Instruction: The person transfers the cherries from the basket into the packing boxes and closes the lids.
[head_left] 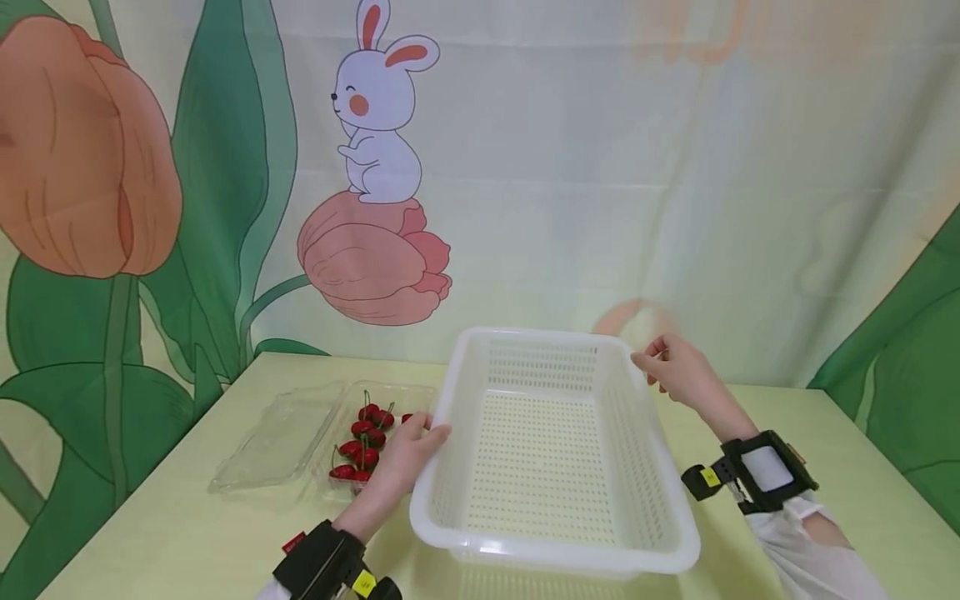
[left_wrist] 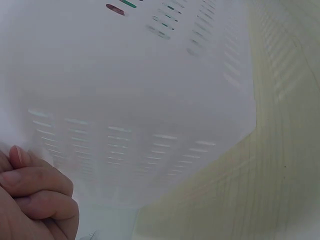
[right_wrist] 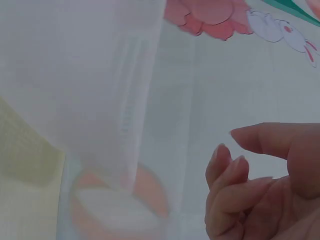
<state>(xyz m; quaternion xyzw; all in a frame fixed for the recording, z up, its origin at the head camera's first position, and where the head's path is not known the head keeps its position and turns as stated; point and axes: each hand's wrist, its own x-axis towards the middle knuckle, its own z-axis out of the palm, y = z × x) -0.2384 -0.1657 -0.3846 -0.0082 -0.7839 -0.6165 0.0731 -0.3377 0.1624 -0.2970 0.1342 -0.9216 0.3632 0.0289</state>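
Observation:
A white plastic basket (head_left: 540, 467) with a slotted wall and perforated floor is held tilted over the table, its inside facing me. At its left rim, my left hand (head_left: 408, 450) grips the edge with the thumb on top; in the left wrist view the curled fingers (left_wrist: 45, 195) lie against the outer wall. My right hand (head_left: 678, 371) is beside the far right corner, thumb and fingers loosely bent. In the right wrist view, a gap separates that hand (right_wrist: 260, 185) from the basket wall (right_wrist: 75, 75), and nothing is between its fingers.
Left of the basket, a clear plastic box (head_left: 408, 392) holds several red cherries (head_left: 363, 433) with stems. Its transparent lid (head_left: 273, 437) lies open to the left. A printed curtain (head_left: 562, 167) hangs behind the pale yellow table (head_left: 142, 508).

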